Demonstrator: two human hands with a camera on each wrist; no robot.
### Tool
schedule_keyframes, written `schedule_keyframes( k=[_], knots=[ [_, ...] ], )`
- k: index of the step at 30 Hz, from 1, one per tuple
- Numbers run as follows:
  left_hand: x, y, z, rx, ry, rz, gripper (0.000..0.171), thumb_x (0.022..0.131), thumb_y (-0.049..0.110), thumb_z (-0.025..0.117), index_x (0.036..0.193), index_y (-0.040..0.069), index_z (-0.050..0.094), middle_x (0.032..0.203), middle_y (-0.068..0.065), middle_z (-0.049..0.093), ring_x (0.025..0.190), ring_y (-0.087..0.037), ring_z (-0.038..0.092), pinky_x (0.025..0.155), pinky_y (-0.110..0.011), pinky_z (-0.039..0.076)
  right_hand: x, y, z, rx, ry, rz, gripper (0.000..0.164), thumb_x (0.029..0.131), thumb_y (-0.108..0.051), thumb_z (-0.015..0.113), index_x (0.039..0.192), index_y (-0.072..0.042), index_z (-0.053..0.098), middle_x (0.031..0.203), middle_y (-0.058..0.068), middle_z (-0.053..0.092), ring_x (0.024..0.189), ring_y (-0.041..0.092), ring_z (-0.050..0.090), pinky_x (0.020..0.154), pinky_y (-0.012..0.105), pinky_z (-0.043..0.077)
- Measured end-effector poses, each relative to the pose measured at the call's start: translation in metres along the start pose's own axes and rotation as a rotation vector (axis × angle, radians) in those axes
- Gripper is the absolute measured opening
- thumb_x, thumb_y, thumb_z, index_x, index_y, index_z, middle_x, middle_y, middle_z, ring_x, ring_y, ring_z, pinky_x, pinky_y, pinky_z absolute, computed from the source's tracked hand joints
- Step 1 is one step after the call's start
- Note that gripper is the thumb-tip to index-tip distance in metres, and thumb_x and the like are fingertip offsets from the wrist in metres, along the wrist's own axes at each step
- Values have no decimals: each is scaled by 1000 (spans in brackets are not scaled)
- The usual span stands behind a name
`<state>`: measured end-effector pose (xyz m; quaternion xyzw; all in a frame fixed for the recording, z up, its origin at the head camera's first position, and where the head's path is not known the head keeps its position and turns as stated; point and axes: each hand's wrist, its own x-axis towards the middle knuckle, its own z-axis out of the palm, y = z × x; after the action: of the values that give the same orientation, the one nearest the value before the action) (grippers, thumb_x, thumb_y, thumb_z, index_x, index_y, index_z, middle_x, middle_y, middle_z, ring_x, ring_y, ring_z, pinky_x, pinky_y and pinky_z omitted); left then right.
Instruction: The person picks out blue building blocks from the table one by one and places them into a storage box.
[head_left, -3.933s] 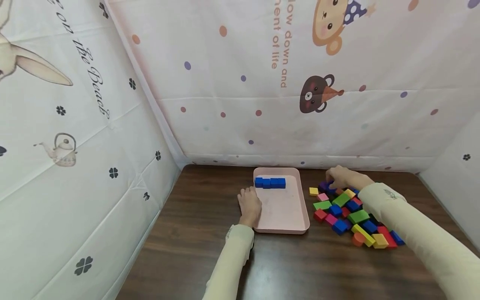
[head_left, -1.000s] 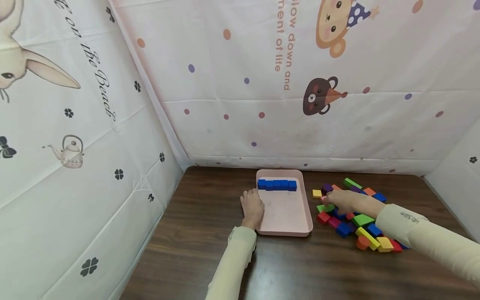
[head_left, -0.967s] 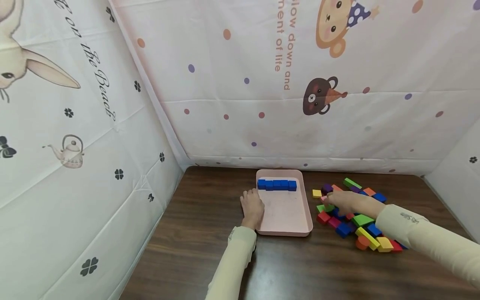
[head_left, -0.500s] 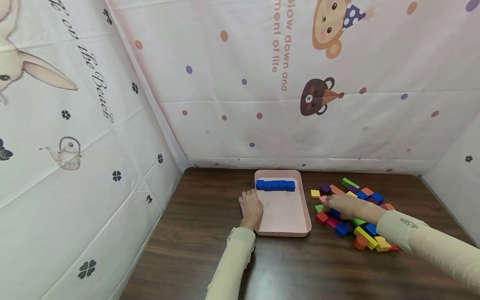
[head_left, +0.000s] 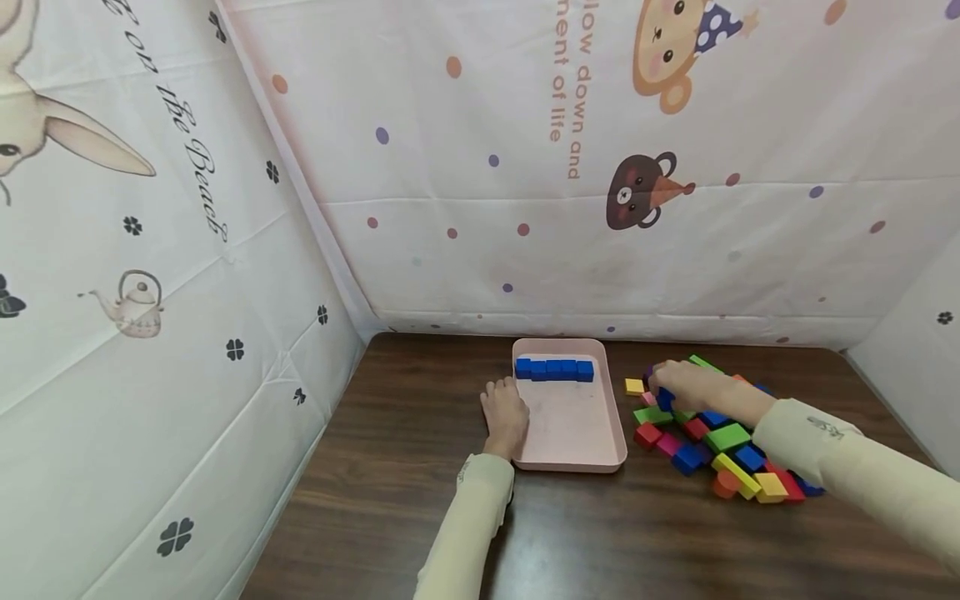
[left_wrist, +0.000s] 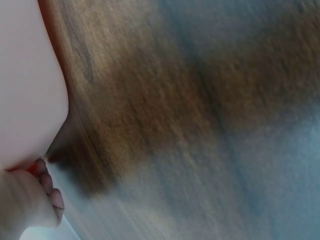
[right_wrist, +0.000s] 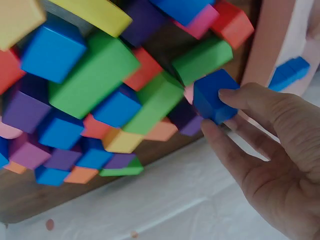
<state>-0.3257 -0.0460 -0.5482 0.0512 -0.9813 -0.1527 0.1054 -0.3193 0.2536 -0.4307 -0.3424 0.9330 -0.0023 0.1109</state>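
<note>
My right hand [head_left: 690,385] pinches a blue cube [right_wrist: 216,97] between thumb and fingers. It holds the cube over the far left side of a pile of coloured blocks [head_left: 727,437]; the right wrist view shows the cube's faces clearly. To the left lies a shallow pink tray [head_left: 572,465], with a row of blue cubes [head_left: 553,370] along its far end. My left hand [head_left: 506,417] grips the tray's left rim, its fingers on the outer side and its thumb hidden. In the left wrist view those fingers [left_wrist: 46,182] curl down beside the tray's wall.
A dark wooden table [head_left: 375,483] carries everything. The pile mixes red, green, yellow, purple, orange and pink blocks, with a yellow block [head_left: 633,387] at its left edge near the tray. Printed cloth walls [head_left: 450,275] stand behind and to the sides.
A blue cube has joined the tray's row since the oldest frame. My right hand has lifted another blue cube from the pile and moved slightly away from me. My left hand stays at the tray.
</note>
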Motion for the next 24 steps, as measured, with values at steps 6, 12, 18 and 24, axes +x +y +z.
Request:
schedule_keyframes(
  k=[6, 12, 18, 24],
  knots=[
    [-1, 0, 1, -6, -16, -5, 27, 93, 15, 73, 117, 6, 66, 109, -10, 71, 99, -24, 57, 88, -38, 47, 26, -5, -13, -42, 78, 25, 35, 78, 6, 81, 111, 4, 69, 105, 21, 71, 92, 32, 70, 81, 46, 60],
    [1, 0, 5, 9, -5, -7, 26, 93, 16, 71, 117, 6, 66, 109, -9, 71, 101, -24, 58, 90, -39, 47, 58, -26, -25, -70, 198, 0, 26, 79, 4, 81, 103, 5, 71, 93, 17, 70, 79, 25, 68, 74, 41, 60],
    [3, -2, 6, 28, -1, -9, 27, 92, 17, 73, 117, 8, 67, 110, -8, 72, 101, -24, 58, 90, -39, 47, 91, -52, -28, -54, 228, -44, 24, 82, 3, 80, 104, 4, 71, 93, 17, 71, 81, 25, 67, 76, 42, 60],
    [4, -1, 6, 26, -22, -7, 30, 93, 19, 73, 120, 8, 66, 113, -8, 72, 101, -23, 58, 89, -38, 47, 123, -70, -16, -67, 226, -48, 26, 82, 2, 80, 107, 2, 71, 94, 15, 69, 82, 24, 68, 75, 40, 59]
  ],
)
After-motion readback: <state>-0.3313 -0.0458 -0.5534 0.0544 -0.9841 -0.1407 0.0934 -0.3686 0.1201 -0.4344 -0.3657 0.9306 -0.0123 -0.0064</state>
